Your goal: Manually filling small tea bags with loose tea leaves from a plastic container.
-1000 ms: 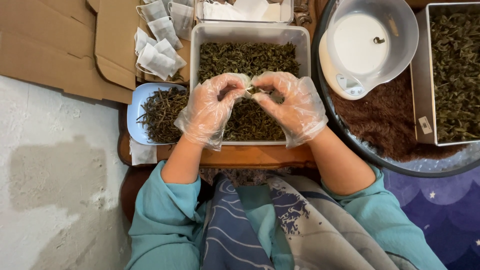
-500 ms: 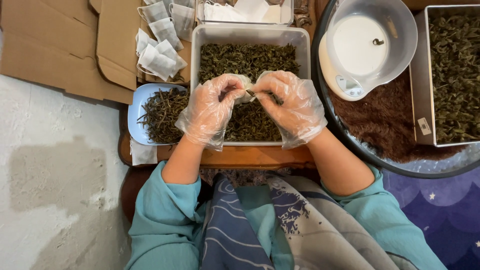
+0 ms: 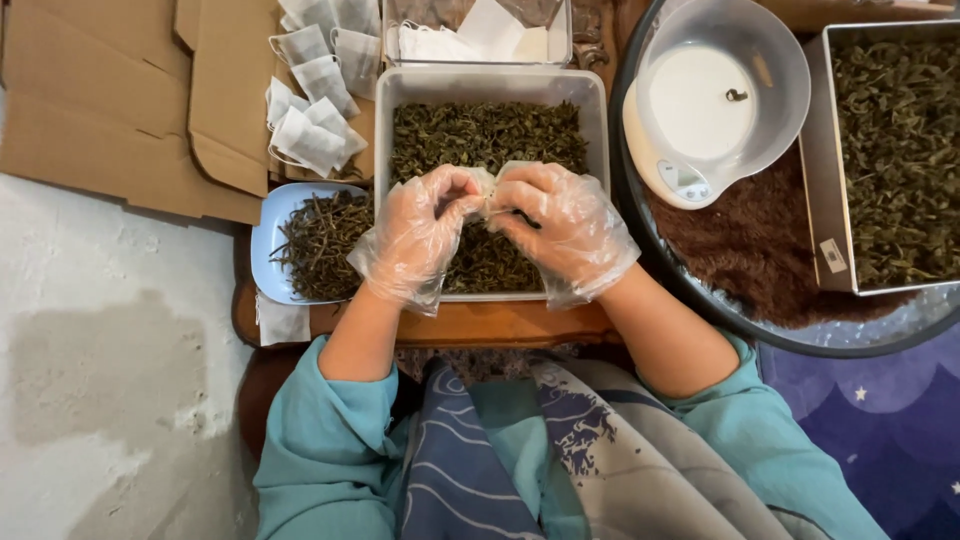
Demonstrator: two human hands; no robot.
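1. Sachet (image 3: pixel 487 188): small white filter bag, being pinched between both gloved hands, hovering over the near half of the white tray (image 3: pixel 385 180) of dried green leaves. Mostly hidden by fingers; long axis seems to be running left-right between the two grips, mouth direction not readable.
2. Left hand (image 3: pixel 420 235): closing on the sachet's left end, thumb and forefinger pinching, other fingers curling under. Clear plastic glove on.
3. Right hand (image 3: pixel 565 230): gripping the sachet's right end the same way, fingertips meeting the left hand's. Sachet is sitting dead centre between the hands, neither one nearer.
4. Left of the tray: blue dish (image 3: pixel 262 250) holding darker, longer twiggy leaves, touching the tray's side.
5. Beyond-left of the tray: filled sachets (image 3: pixel 310 135) lying piled on flattened cardboard (image 3: pixel 110 110).
6. Beyond the tray: clear box (image 3: pixel 475 35) with empty white bags.
7. Right of the tray: white kitchen scale (image 3: pixel 680 150) carrying a clear bowl (image 3: pixel 785 70), sitting on a round dark tray with brown fur lining (image 3: pixel 760 240); metal pan (image 3: pixel 815 170) of green leaves further right.
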